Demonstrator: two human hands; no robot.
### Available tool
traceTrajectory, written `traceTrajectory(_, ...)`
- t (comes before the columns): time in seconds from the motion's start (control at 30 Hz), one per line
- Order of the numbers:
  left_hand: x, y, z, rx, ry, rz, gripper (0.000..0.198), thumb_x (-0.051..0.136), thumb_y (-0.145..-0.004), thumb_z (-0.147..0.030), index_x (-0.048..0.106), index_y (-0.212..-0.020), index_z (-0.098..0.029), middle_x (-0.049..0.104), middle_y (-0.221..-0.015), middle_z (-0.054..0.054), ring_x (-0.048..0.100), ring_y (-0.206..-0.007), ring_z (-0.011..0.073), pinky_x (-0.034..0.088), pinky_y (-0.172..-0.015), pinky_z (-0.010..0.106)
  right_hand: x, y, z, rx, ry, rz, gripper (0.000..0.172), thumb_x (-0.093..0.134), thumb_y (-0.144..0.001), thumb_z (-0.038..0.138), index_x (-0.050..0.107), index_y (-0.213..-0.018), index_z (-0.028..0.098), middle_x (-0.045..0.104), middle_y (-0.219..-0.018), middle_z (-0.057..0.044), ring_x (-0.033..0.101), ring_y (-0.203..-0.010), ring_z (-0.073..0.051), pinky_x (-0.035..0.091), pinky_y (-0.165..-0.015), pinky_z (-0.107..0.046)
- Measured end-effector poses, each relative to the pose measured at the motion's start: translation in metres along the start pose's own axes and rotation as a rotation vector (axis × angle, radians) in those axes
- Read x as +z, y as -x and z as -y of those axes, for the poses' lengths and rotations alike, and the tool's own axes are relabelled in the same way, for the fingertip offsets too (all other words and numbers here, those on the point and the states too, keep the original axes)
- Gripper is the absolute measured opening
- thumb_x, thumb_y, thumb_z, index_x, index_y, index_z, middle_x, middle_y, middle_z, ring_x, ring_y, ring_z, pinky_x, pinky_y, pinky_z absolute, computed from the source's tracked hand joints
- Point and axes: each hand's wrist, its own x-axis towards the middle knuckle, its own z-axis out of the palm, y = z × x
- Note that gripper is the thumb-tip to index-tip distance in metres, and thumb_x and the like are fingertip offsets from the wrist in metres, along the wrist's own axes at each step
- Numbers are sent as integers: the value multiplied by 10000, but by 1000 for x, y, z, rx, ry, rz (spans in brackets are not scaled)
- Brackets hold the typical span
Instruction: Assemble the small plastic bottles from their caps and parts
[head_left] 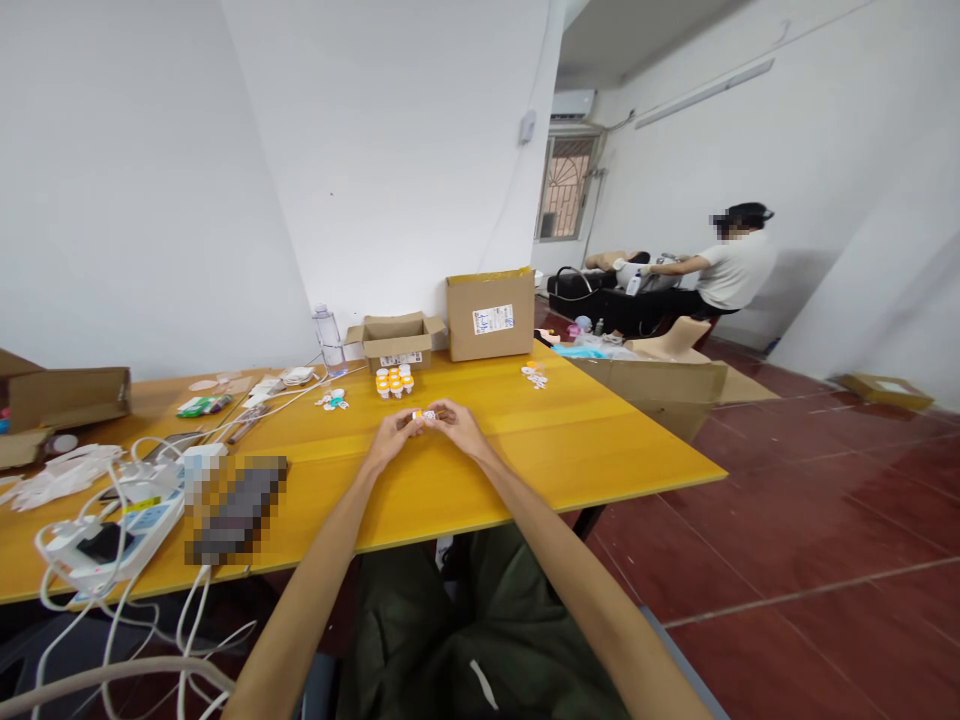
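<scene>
A small white-and-orange jar (418,415) is held on its side between my hands, a little above the front half of the table. My left hand (393,440) pinches its left end with closed fingers. At the right end, the fingers of my right hand (459,428) are closed on a white part with dark print; whether it is a separate piece is too small to tell. Just beyond my hands stands a tight group of similar jars (394,382), white with orange. Small white and teal round pieces (332,400) lie left of the group, and more white round pieces (534,377) lie to the right.
Behind the jars are an open carton (396,340), a closed cardboard box (491,315) and a clear bottle (328,335). Left lie a blurred dark device (240,510) and a power strip (142,540) with tangled cables. Another person (739,265) sits at the far right.
</scene>
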Motion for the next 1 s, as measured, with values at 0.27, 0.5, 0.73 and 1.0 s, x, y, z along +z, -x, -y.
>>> traceTrajectory(0.27,-1,2,-6,17,50,7,424,723,-743,-562,755,-866,-158,693,-695,25,632,-689,167,503,-691,277,-1,0,6,28,-130,43,271,765,-633,276,651,-875,231,721,-884,0,684,-823,-180,549,-803,-317)
traceTrajectory(0.5,0,2,-7,18,57,2,401,714,-753,-560,740,-814,-164,656,-646,5,607,-669,157,483,-674,265,-1,2,9,21,-115,23,254,768,-636,302,665,-855,227,721,-862,0,677,-767,-175,544,-752,-307)
traceTrajectory(0.73,-1,3,-9,12,48,14,400,711,-760,-551,748,-861,-166,669,-692,9,605,-696,158,473,-674,262,-2,1,5,10,-67,36,254,760,-693,377,694,-871,209,735,-871,-30,684,-820,-195,541,-794,-328)
traceTrajectory(1.0,-2,2,-6,-3,59,2,390,705,-764,-551,730,-806,-164,627,-621,-3,587,-659,154,459,-642,257,-2,2,3,-32,-4,52,256,735,-746,411,705,-905,213,731,-879,-37,673,-822,-197,537,-782,-329)
